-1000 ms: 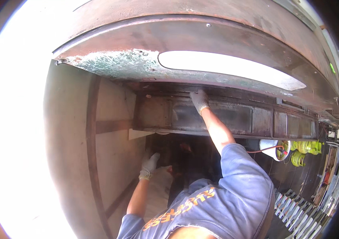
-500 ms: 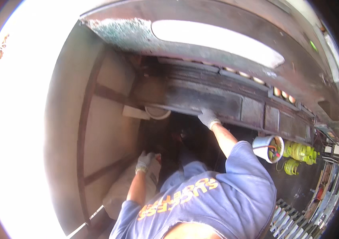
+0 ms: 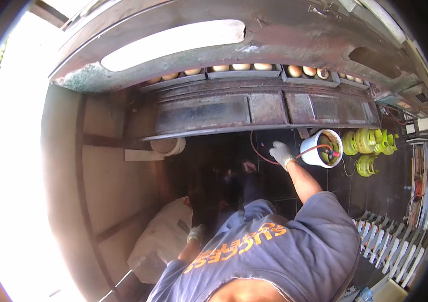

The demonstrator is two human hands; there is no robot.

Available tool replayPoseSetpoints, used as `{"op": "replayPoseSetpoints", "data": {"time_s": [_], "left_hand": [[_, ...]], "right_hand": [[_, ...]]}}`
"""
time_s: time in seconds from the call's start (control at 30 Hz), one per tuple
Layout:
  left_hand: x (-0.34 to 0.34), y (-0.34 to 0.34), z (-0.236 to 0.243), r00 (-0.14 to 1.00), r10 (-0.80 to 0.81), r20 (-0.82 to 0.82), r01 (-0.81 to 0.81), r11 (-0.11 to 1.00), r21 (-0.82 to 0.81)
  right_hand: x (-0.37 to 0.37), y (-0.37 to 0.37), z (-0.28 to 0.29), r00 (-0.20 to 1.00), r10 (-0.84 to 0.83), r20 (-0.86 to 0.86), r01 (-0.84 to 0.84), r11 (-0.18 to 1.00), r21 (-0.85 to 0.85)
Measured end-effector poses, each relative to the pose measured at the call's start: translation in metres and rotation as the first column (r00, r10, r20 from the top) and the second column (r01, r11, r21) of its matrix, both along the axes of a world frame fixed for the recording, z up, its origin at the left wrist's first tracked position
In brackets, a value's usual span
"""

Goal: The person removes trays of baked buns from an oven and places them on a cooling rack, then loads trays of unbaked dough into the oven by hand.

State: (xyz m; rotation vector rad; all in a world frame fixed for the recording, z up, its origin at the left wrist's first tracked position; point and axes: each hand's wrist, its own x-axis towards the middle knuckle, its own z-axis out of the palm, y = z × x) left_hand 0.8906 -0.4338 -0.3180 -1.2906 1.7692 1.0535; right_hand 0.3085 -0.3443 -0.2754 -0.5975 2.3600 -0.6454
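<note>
The orange hose (image 3: 314,148) leads right into the white bucket (image 3: 312,158); your gloved right hand (image 3: 281,154) overlaps it, grip unclear, so avoid snagging it. Your left hand (image 3: 196,232), near-left beside the pale sack (image 3: 158,241), has an unreadable grip.

Blue-grey shirt (image 3: 319,239), orange lettering (image 3: 245,243), pale-gloved hands (image 3: 281,154)

Right hand (image 3: 282,153) out front, forearm (image 3: 304,182) extended — left hand (image 3: 197,232) low, perhaps curled.
</note>
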Motion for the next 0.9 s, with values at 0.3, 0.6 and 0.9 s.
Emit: {"op": "replayPoseSetpoints", "data": {"time_s": [0.3, 0.6, 0.9], "left_hand": [[-0.243, -0.018, 0.027, 0.364, 0.829, -0.424, -0.835, 0.493, 0.246], [-0.404, -0.078, 0.069, 0.244, 0.831, -0.499, -0.777, 0.476, 0.412], [-0.512, -0.062, 0.069, -0.198, 0.954, -0.223, -0.702, 0.021, 0.712]], "right_hand": [[-0.228, -0.248, 0.018, 0.896, 0.19, -0.401, -0.255, 0.96, -0.116], [-0.19, -0.196, 0.01, 0.942, 0.287, -0.172, -0.325, 0.906, -0.27], [-0.058, -0.044, 0.094, 0.851, 0.248, 0.463, -0.006, 0.886, -0.463]]}}
